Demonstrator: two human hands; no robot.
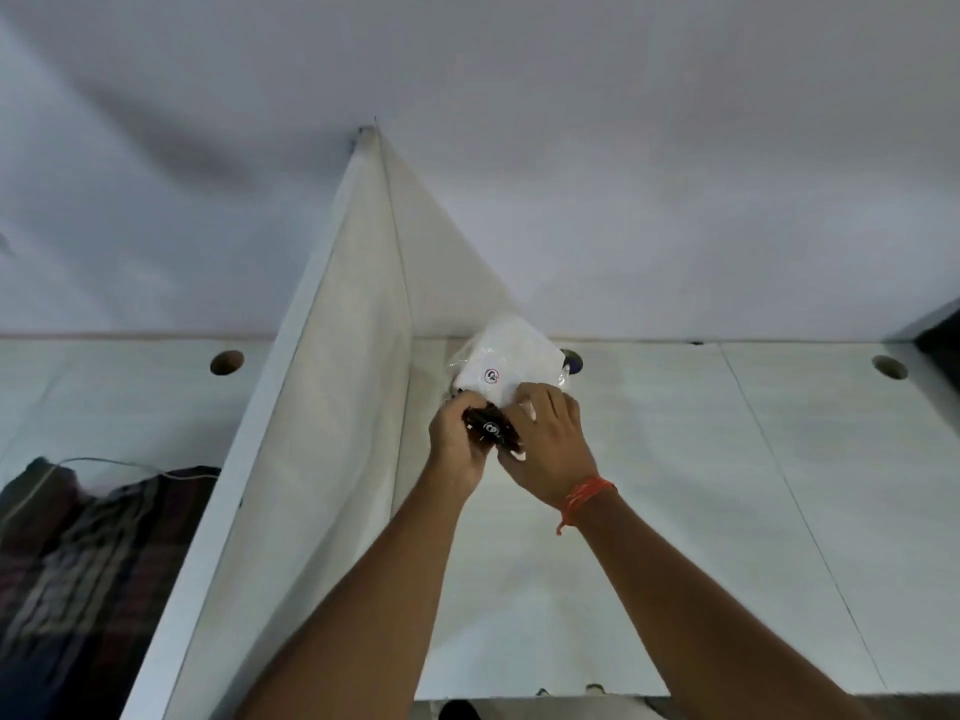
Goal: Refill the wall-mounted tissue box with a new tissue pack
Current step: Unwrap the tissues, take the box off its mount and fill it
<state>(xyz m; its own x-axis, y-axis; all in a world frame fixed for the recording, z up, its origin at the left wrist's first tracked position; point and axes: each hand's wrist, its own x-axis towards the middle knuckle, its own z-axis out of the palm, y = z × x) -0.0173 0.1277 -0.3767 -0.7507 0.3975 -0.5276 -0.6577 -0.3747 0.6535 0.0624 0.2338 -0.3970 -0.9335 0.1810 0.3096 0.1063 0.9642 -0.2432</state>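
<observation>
A tissue pack [506, 358], white in clear plastic wrap with a small round red-and-black logo, stands on the white desk near the back wall, beside the divider. Its near end is black and printed [491, 431]. My left hand [457, 444] grips that black end from the left. My right hand [548, 439], with an orange thread on the wrist, grips the same end from the right and on top. Both hands are closed on the wrapper. No wall-mounted tissue box shows in this view.
A white partition panel [332, 407] rises left of the pack and splits the desk [701, 511]. Round cable holes sit at the back: one on the left [227, 362], one behind the pack [573, 360], one on the right [889, 367]. A checked cloth with a cable [88, 537] lies far left.
</observation>
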